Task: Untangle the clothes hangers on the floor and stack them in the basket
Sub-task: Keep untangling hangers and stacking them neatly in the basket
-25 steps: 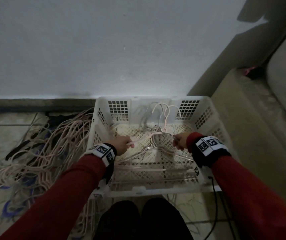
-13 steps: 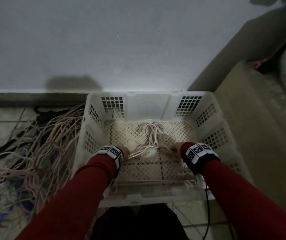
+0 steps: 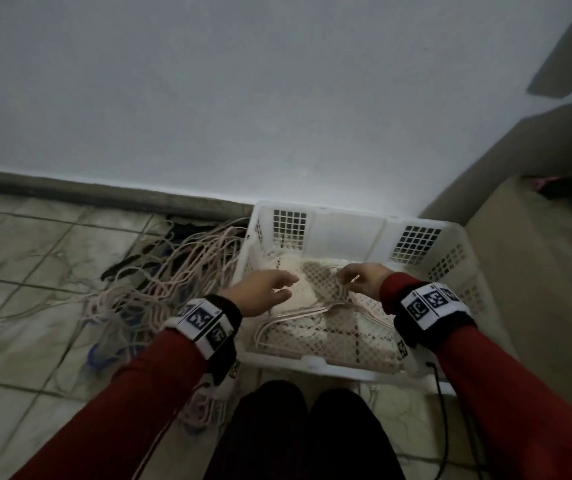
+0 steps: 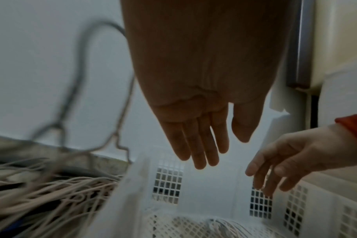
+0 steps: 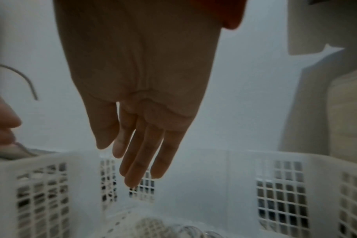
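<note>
Several pale pink hangers (image 3: 315, 311) are lying flat on the mesh bottom of the white basket (image 3: 350, 216) now, hooks pointing to the far side, whereas a second ago both hands were gripping that bunch and lowering it in. So that batch is dropped off, looks like. The left hand (image 3: 263, 294) has let go and hovers over the basket's left part with fingers straight and relaxed, holding nothing; the wrist view confirms it. The right hand (image 3: 364, 280) is up over the hooks with loose, drooping fingers, also empty as far as I can tell. Means the next round is probably a trip back to the pile: a big tangled heap of hangers (image 3: 146, 289) sits on the floor just left of the basket, mostly pink, a few dark and blue ones mixed in, so tons of untangling left. Floor is worn marbled tile (image 3: 17, 265), basket is pushed up against a plain pale wall (image 3: 243, 98), and a beige sofa (image 3: 537, 254) sits to the right. Room's pretty dim.
</note>
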### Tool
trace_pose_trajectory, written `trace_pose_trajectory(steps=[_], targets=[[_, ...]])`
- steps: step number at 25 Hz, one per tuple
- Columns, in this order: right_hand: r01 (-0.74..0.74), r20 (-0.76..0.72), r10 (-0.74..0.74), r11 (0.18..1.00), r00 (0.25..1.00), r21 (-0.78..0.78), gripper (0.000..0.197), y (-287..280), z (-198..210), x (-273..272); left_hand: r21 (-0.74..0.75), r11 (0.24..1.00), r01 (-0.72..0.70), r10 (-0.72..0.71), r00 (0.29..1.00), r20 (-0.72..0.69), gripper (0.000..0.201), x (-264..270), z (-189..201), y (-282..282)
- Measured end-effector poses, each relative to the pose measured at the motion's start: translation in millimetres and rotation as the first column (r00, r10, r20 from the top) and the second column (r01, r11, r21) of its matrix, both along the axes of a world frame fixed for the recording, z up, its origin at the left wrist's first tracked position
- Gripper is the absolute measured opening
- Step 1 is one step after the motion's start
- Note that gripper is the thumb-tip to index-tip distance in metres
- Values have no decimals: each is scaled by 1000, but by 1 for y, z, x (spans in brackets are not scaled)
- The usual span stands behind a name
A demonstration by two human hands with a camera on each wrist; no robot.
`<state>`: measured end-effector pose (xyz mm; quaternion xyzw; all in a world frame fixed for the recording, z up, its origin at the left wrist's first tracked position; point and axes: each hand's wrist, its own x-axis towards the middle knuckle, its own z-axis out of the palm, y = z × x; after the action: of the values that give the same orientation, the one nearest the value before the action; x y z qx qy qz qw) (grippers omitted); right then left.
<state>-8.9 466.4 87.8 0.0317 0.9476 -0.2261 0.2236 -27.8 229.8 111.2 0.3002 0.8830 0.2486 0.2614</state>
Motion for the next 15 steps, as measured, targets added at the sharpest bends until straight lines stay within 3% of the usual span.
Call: trace_pose_trajectory(steps=[4,8,11,15], targets=[[-120,-169,102,988,980,-101,33,-60,21,4,207,956,-210,226,972,-60,32,38,11,-81],[-228,-272,189,966,944,-123,35,-116,22,-5,315,848,-426,475,875,-96,25,59,2,-148],[-317,-284,292,947,913,-48,44,-155,14,-16,260,770,-583,614,787,-55,27,67,-21,-179],[-370,-242,396,918,886,144,54,-186,3,-34,81,818,-570,559,820,123,42,73,-41,-177]])
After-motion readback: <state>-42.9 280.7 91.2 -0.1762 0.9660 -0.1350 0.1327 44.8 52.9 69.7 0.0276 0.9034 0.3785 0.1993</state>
